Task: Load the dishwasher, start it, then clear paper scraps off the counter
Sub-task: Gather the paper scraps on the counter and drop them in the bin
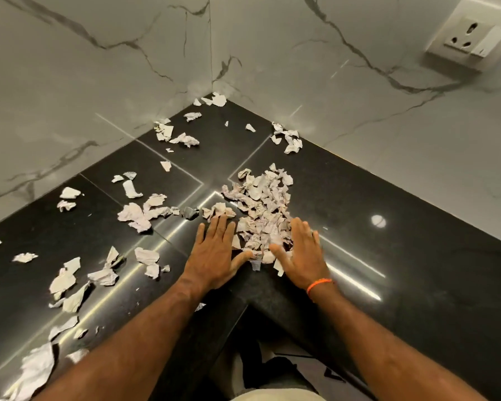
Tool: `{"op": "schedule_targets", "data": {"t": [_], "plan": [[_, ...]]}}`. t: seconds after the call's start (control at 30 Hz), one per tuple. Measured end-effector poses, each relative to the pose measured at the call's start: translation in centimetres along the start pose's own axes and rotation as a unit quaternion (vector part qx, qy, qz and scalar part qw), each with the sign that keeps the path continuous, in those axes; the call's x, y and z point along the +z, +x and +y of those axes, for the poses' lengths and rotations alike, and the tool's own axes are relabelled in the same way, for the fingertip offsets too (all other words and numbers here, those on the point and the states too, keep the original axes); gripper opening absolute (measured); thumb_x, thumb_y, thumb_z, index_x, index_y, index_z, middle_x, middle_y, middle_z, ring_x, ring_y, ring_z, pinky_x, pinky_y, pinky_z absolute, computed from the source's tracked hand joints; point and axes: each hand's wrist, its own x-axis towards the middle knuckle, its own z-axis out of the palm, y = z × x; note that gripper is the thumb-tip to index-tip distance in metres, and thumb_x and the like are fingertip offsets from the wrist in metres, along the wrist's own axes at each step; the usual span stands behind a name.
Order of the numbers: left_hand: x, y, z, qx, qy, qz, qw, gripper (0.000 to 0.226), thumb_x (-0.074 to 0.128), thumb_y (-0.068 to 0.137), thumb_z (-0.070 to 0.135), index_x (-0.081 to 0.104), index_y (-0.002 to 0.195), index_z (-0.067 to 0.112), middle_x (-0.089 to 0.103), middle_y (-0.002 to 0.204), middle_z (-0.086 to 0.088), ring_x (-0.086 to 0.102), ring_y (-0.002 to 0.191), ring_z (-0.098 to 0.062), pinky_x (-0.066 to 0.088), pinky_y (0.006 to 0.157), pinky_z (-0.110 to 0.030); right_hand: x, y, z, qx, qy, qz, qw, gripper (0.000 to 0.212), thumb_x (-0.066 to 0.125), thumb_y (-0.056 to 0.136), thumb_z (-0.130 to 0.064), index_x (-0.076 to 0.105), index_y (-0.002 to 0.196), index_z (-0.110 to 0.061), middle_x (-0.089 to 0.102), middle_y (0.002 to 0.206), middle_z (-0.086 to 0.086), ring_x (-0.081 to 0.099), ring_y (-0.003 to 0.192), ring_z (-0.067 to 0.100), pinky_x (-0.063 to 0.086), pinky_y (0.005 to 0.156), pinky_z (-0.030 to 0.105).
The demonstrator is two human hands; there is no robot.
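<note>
We are flanking the gathered heap of crumpled white paper scraps (259,209) with both palms flat on the glossy black stone bench (388,256), at its inner corner edge. Our left hand (214,250) and right hand (300,250) are lying open, fingers (223,227) spread and grasping nothing. We are judging that sweeping toward us risks spilling pieces over the near edge onto the floor. Light scraps may also be slipping between splayed fingers. Many scattered torn paper pieces (70,279) are lying well apart on the left, some near the marble wall corner (211,68), easily missed.
</note>
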Motion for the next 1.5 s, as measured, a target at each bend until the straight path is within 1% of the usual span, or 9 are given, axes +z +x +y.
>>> {"op": "schedule_targets", "data": {"t": [0.23, 0.4, 0.53, 0.67, 0.77, 0.97, 1.2, 1.37, 1.5], "plan": [[-0.8, -2.6, -1.7, -0.022, -0.03, 0.037, 0.999, 0.078, 0.02, 0.101, 0.067, 0.02, 0.16, 0.017, 0.008, 0.169, -0.009, 0.0, 0.157, -0.024, 0.0, 0.127, -0.049, 1.0, 3.8, -5.4, 0.059, 0.055, 0.068, 0.994, 0.094, 0.019, 0.093, -0.08, 0.01, 0.159, -0.014, 0.01, 0.167, 0.009, 0.004, 0.155, 0.024, 0.006, 0.125, 0.051], [-2.1, -6.0, -3.4, -0.111, -0.033, 0.087, 0.99, 0.072, 0.033, 0.101, 0.061, 0.028, 0.157, 0.016, 0.017, 0.167, -0.011, 0.01, 0.156, -0.028, 0.006, 0.126, -0.049, 1.2, 2.8, -9.1, -0.127, -0.028, 0.132, 0.983, 0.074, 0.045, 0.095, -0.061, 0.035, 0.151, -0.014, 0.026, 0.163, 0.008, 0.014, 0.153, 0.028, 0.002, 0.125, 0.049], [-2.4, -10.3, -4.4, -0.23, -0.047, 0.128, 0.964, 0.06, 0.045, 0.101, 0.048, 0.038, 0.152, 0.017, 0.024, 0.166, -0.01, 0.017, 0.154, -0.028, 0.015, 0.124, -0.049, 2.9, 0.1, -12.1, -0.271, -0.005, 0.044, 0.962, 0.067, 0.055, 0.09, -0.057, 0.048, 0.143, -0.017, 0.038, 0.157, 0.006, 0.021, 0.151, 0.026, 0.007, 0.124, 0.048], [-1.6, -15.3, -4.0, -0.337, -0.03, 0.163, 0.927, 0.052, 0.048, 0.1, 0.039, 0.046, 0.147, 0.017, 0.032, 0.163, -0.011, 0.024, 0.152, -0.028, 0.022, 0.123, -0.05, 4.9, -2.6, -14.7, -0.382, -0.025, -0.098, 0.919, 0.093, 0.044, 0.086, -0.076, 0.027, 0.156, -0.017, 0.016, 0.166, 0.006, 0.0, 0.155, 0.023, 0.001, 0.125, 0.048], [-0.8, -18.9, -3.1, -0.385, -0.025, 0.158, 0.909, 0.054, 0.049, 0.099, 0.04, 0.047, 0.147, 0.015, 0.032, 0.162, -0.013, 0.026, 0.152, -0.03, 0.023, 0.122, -0.05, 6.4, -2.3, -15.7, -0.442, -0.09, -0.12, 0.884, 0.102, 0.032, 0.085, -0.082, 0.016, 0.159, -0.014, 0.006, 0.168, 0.01, -0.008, 0.154, 0.026, -0.002, 0.124, 0.052], [0.3, -24.1, -1.7, -0.445, -0.017, 0.144, 0.884, 0.06, 0.041, 0.098, 0.05, 0.044, 0.149, 0.018, 0.029, 0.164, -0.011, 0.022, 0.153, -0.028, 0.022, 0.123, -0.05, 6.2, 2.2, -17.3, -0.326, -0.064, -0.095, 0.938, 0.085, 0.033, 0.096, -0.069, 0.026, 0.154, -0.006, 0.01, 0.165, 0.019, 0.001, 0.153, 0.037, 0.005, 0.123, 0.057], [0.9, -28.5, -0.1, -0.537, 0.006, 0.163, 0.828, 0.07, 0.035, 0.094, 0.055, 0.04, 0.152, 0.014, 0.025, 0.165, -0.014, 0.017, 0.154, -0.03, 0.016, 0.125, -0.052, 9.5, -5.7, -21.2, -0.574, -0.07, -0.134, 0.805, 0.071, 0.031, 0.097, -0.063, 0.026, 0.157, -0.025, 0.011, 0.167, 0.008, -0.001, 0.154, 0.033, 0.002, 0.123, 0.058], [1.2, -31.5, -0.7, -0.572, 0.021, 0.171, 0.802, 0.077, 0.025, 0.091, 0.059, 0.041, 0.151, 0.014, 0.028, 0.163, -0.014, 0.019, 0.154, -0.031, 0.018, 0.123, -0.055, 11.0, -6.9, -23.6, -0.665, -0.142, -0.19, 0.708, 0.064, 0.016, 0.1, -0.064, 0.014, 0.158, -0.038, 0.0, 0.169, 0.0, -0.005, 0.154, 0.03, -0.001, 0.122, 0.057], [1.8, -33.8, -2.1, -0.613, 0.029, 0.167, 0.772, 0.081, 0.032, 0.092, 0.063, 0.037, 0.153, 0.01, 0.023, 0.165, -0.017, 0.016, 0.154, -0.034, 0.018, 0.122, -0.059, 11.3, -5.4, -25.3, -0.513, -0.139, -0.177, 0.828, 0.074, 0.018, 0.097, -0.069, 0.016, 0.159, -0.028, -0.002, 0.168, 0.007, -0.008, 0.154, 0.034, -0.009, 0.118, 0.059]]}}
